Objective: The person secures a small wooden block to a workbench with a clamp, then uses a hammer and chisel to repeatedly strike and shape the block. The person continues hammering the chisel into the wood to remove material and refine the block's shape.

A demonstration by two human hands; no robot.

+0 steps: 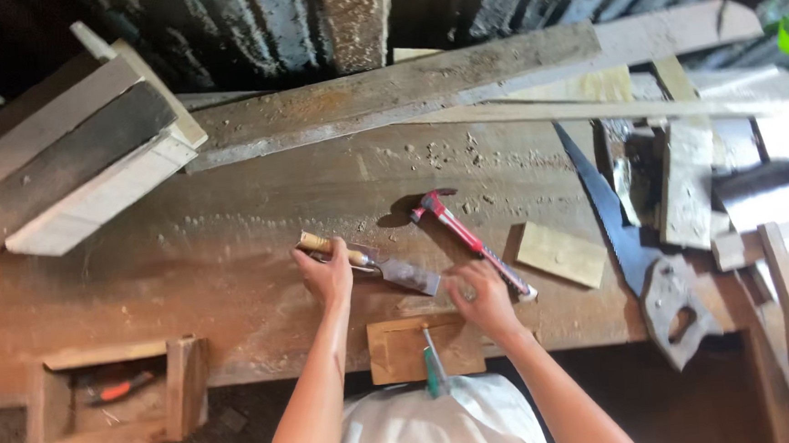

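Observation:
My left hand [326,273] grips the wooden handle of a wide-bladed chisel [396,269] lying flat on the workbench [232,250]. My right hand [479,297] rests just right of the chisel's blade tip, fingers curled on the bench beside the handle end of a red claw hammer [469,238]. A small square wooden board [400,349] lies at the bench's near edge between my forearms, with a green-handled tool [434,367] lying over it.
A small pale wood block [561,254] lies right of the hammer. A hand saw [639,257] lies farther right. Long planks [459,81] cross the back. Stacked boards [62,151] sit at left, a wooden box [118,403] with an orange-handled tool at lower left, scrap wood at right.

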